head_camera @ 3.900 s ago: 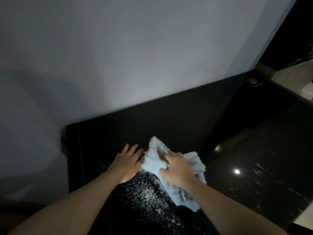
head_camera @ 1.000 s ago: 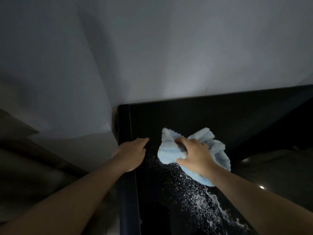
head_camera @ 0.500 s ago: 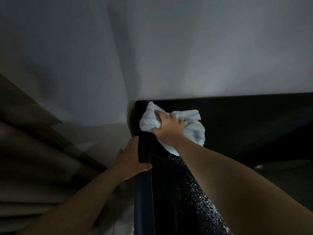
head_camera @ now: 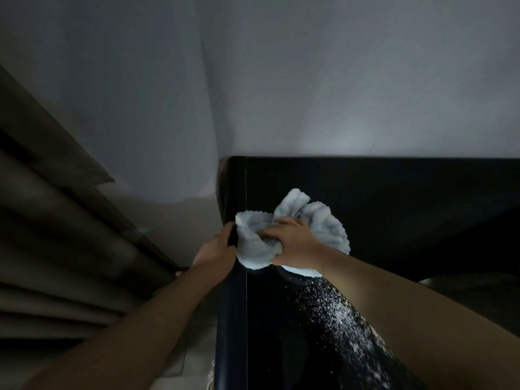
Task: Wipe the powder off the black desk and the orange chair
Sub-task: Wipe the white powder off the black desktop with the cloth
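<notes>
Powder (head_camera: 342,319) sits low in the frame; our right hand (head_camera: 292,240) squeezes the cloth (head_camera: 323,223), our left hand (head_camera: 216,249) curls around the desk (head_camera: 394,192) edge. Pushing sideways could spill it off.

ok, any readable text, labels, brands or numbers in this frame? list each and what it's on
None. No text, label, brand or number shows on the blue cloth, the black desk, the wall or the curtain. The white flecks on the desk are powder, not print.
</notes>
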Tool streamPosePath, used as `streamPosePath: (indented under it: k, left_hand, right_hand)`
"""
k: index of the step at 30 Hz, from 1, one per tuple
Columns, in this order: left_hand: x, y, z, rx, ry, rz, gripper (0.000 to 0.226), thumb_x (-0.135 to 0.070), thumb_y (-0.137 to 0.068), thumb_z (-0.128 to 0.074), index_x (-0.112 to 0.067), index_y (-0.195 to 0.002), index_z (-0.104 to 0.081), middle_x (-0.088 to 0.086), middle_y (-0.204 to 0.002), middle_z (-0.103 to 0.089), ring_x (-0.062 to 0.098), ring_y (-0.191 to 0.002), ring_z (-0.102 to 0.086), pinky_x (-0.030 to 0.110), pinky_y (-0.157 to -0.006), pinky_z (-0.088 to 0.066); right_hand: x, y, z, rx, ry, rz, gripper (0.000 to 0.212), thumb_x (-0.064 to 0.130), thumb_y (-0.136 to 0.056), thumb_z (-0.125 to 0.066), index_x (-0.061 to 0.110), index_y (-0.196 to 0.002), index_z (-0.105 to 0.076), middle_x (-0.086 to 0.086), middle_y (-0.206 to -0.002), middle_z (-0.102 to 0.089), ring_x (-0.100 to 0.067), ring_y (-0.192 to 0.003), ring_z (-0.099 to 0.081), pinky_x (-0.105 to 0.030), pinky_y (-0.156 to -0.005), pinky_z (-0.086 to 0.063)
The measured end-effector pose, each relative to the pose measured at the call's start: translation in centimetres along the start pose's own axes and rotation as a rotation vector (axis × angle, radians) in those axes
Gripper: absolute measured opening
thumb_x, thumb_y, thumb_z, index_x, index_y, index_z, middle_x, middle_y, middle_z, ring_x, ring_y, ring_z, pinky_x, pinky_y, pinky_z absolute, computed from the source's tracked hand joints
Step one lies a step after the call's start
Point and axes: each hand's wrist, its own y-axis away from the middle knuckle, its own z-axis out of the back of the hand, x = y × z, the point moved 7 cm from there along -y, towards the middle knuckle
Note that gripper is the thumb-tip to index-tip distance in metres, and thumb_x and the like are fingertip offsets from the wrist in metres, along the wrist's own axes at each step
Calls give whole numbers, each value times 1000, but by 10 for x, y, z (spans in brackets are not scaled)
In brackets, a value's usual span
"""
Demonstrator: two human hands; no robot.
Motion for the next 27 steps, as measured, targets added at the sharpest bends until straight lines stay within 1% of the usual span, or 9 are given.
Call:
streamPosePath:
  k: [2, 6, 8, 9, 12, 14, 19, 23, 27]
  left_hand:
    - [-4, 12, -11, 20, -82, -22, 59, -8, -95, -38, -25, -149, -22, 7, -143, -44, 26, -123, -50, 32, -100, -41]
    - [-7, 34, -30, 36, -146, -54, 56, -10, -95, -37, -19, -149, -25, 5, -153, -32, 21, -137, -35, 36, -112, -33]
    - [-8, 44, -39, 37, -134, -71, 52, -12, -96, -35, -16, -147, -29, 6, -152, -32, 20, -140, -32, 39, -113, -30]
    - [-10, 50, -43, 33, -140, -82, 51, -13, -97, -34, -16, -147, -29, 5, -153, -32, 19, -141, -29, 39, -115, -27]
    - [-12, 66, -50, -11, -159, -110, 50, -14, -100, -31, -16, -149, -26, 3, -156, -25, 17, -146, -13, 33, -118, -16]
    - [-11, 76, -54, -34, -170, -122, 49, -14, -99, -31, -18, -148, -28, 0, -156, -25, 18, -147, -6, 35, -118, -15]
    - [-5, 102, -66, -7, -276, -124, 50, -16, -97, -32, -22, -146, -29, -6, -155, -26, 16, -147, -3, 39, -118, -16]
    - [-7, 121, -76, 22, -298, -123, 53, -12, -96, -31, -21, -148, -25, -6, -156, -22, 14, -147, 0, 39, -119, -11]
    - [-9, 135, -77, 50, -280, -121, 55, -6, -94, -30, -18, -148, -27, -4, -156, -23, 13, -147, 2, 38, -119, -5]
  right_hand:
    - [-3, 17, -3, 6, -32, -15, 40, 31, -82, -65, 34, -121, -59, 13, -122, -58, -14, -131, -32, -38, -107, -13]
    - [-6, 49, -11, 18, -59, -40, 46, 27, -80, -67, 34, -124, -58, 15, -124, -57, -13, -131, -32, -34, -106, -10]
    - [-7, 63, -13, 13, -78, -55, 48, 26, -80, -68, 34, -125, -57, 12, -126, -57, -12, -132, -31, -33, -106, -8]
    - [-7, 69, -15, 10, -87, -64, 49, 25, -79, -68, 34, -126, -57, 11, -127, -57, -12, -132, -31, -33, -106, -7]
    - [-9, 87, -19, 2, -110, -80, 50, 23, -78, -68, 34, -126, -56, 8, -126, -57, -12, -131, -32, -34, -106, -6]
    - [-10, 98, -23, 5, -121, -92, 52, 23, -77, -68, 35, -126, -56, 6, -127, -57, -12, -131, -32, -35, -107, -7]
    - [-12, 119, -29, -18, -126, -103, 51, 24, -77, -69, 36, -125, -57, 7, -124, -58, -14, -129, -35, -39, -108, -10]
    - [-8, 134, -33, -22, -109, -106, 49, 24, -77, -69, 36, -123, -57, 7, -122, -58, -15, -128, -35, -37, -106, -12]
    - [5, 144, -34, -14, -21, -94, 44, 26, -79, -67, 32, -122, -58, 6, -121, -58, -15, -125, -35, -34, -102, -15]
